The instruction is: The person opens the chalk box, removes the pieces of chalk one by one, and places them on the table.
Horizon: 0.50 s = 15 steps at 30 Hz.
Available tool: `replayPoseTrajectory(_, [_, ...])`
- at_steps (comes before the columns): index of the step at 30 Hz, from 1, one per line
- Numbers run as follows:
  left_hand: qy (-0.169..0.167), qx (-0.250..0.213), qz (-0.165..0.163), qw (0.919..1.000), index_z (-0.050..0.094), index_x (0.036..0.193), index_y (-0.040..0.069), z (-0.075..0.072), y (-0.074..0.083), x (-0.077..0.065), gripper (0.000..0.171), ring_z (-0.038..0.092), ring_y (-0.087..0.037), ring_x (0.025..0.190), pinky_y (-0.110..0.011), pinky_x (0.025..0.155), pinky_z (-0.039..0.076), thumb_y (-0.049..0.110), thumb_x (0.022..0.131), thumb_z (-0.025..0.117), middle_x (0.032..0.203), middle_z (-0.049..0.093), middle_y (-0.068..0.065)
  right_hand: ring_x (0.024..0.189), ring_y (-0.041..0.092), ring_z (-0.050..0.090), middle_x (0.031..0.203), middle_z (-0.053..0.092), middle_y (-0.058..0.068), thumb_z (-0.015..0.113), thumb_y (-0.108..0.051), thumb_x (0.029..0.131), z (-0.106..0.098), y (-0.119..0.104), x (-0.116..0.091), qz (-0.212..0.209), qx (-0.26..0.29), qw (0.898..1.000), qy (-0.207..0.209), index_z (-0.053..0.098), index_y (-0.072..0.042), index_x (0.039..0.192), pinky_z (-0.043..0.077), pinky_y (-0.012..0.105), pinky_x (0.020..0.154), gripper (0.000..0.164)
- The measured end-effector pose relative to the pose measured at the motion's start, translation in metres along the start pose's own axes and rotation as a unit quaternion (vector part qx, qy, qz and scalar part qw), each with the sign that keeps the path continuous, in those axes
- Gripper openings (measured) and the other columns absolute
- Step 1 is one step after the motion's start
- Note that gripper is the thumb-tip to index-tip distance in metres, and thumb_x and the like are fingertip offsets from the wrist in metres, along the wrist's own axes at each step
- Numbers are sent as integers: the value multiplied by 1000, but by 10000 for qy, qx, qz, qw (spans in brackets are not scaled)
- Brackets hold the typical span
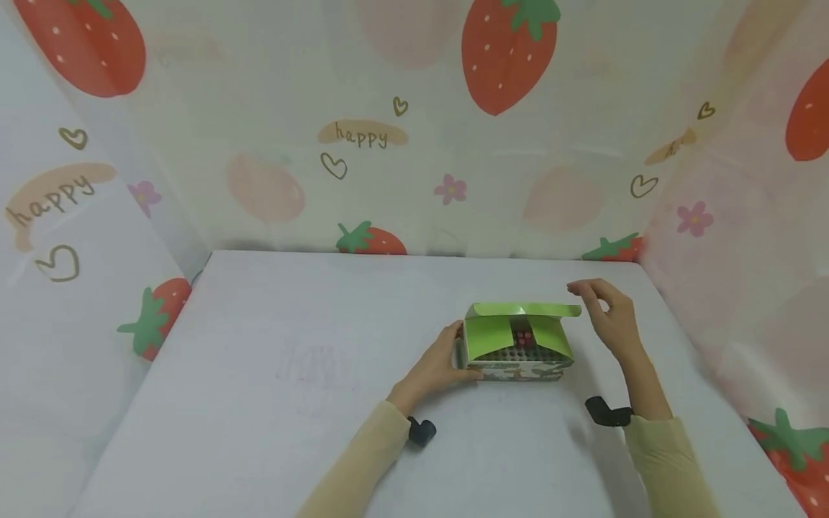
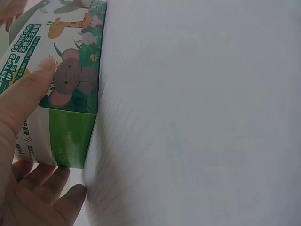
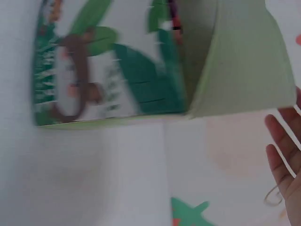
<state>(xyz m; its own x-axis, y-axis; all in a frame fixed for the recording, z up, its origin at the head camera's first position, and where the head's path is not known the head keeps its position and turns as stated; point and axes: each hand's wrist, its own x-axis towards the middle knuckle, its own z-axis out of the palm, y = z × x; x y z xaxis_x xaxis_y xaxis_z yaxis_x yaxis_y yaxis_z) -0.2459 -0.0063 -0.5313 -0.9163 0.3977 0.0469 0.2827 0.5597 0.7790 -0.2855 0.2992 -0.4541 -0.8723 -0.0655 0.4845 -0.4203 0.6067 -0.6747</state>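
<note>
A small chalk box (image 1: 524,371), printed with animals and leaves, stands on the white table with its green lid (image 1: 524,309) raised. Green inner flaps (image 1: 488,337) are spread inside it, and round stick ends, a few of them red (image 1: 523,339), show between. My left hand (image 1: 442,360) grips the left end; the left wrist view has its thumb (image 2: 29,94) against the printed side and fingers around the green end. Beyond the lid's right corner, my right hand (image 1: 609,314) is raised holding nothing, its fingers (image 3: 286,141) close by the lid's edge.
The white table (image 1: 311,432) reaches back to a wall covering (image 1: 272,108) printed with strawberries and hearts. Similar coverings rise at the left and right sides. A black wrist band (image 1: 609,412) is on each arm.
</note>
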Motion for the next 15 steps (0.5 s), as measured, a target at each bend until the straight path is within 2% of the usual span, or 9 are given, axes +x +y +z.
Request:
replayPoseTrajectory(4, [-1,-47,-8,10000,12,139,20,0,0,0,99,27,-14,128,-33,101,26,46,64,71,138,29,1,84,7,54,87,62,1,45,-22,91,16,77,-24,127,316,9931,1126,64,-12,90,38,18,71,21])
replayPoseTrajectory(6, [-4,-66,-11,10000,12,139,21,0,0,-1,99,28,-14,127,-33,101,27,46,64,71,137,30,1,80,6,54,82,62,1,45,-20,91,26,91,-39,259,387,9867,1557,63,-12,85,37,15,70,21])
replayPoseTrajectory(7, [-7,-57,-19,10000,11,139,21,0,-1,-1,99,28,-14,127,-33,101,27,46,64,71,137,30,1,77,6,54,79,61,2,45,-19,91,30,88,-47,194,378,9835,1757,63,-11,81,37,15,69,21])
replayPoseTrajectory(9, [-14,-81,-34,10000,11,139,21,0,0,-1,99,28,-14,127,-33,101,27,46,64,72,137,30,1,73,8,54,74,61,5,47,-14,89,37,61,-64,55,426,9784,2024,62,-8,76,37,17,68,21])
replayPoseTrajectory(11, [-21,-77,-35,10000,11,139,21,0,0,-1,100,28,-14,127,-33,101,27,46,64,72,137,29,1,69,6,53,70,60,7,47,-9,87,43,16,-79,-328,367,9761,2115,60,-4,72,37,16,67,20])
replayPoseTrajectory(14, [-3,-112,13,9999,11,139,21,-1,0,-1,99,28,-15,127,-34,101,27,46,64,72,137,30,1,71,7,53,70,60,7,50,-5,85,51,-32,-95,-1045,250,9764,1871,61,-2,72,38,17,69,17])
replayPoseTrajectory(15, [8,-118,32,9999,11,139,21,-1,0,0,99,28,-15,127,-34,100,27,46,64,72,137,30,1,73,5,53,72,61,5,51,-5,84,55,-36,-99,-1240,199,9767,1741,63,-3,75,37,16,70,15])
